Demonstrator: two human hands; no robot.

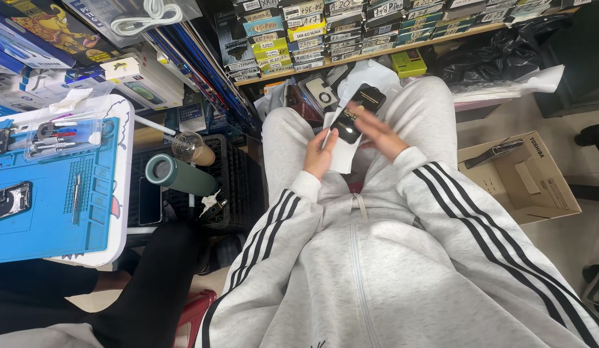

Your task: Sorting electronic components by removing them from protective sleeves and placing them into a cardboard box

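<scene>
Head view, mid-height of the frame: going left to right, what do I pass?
Blue work mat → green flask → left hand → black phone-like item on white paper, held over the lap → right hand → open cardboard box.

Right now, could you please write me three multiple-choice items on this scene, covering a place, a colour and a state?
1. Where does the green bottle lie?
A. on the black crate
B. in the cardboard box
C. on the shelf

2. What colour is the work mat?
A. red
B. blue
C. yellow

3. What is the left hand doing?
A. resting empty
B. gripping the bottle
C. holding a white sheet with a small black device

Answers: 1 A, it rests on the crate. 2 B, its surface is blue. 3 C, the sheet and the device sit in it.
</scene>
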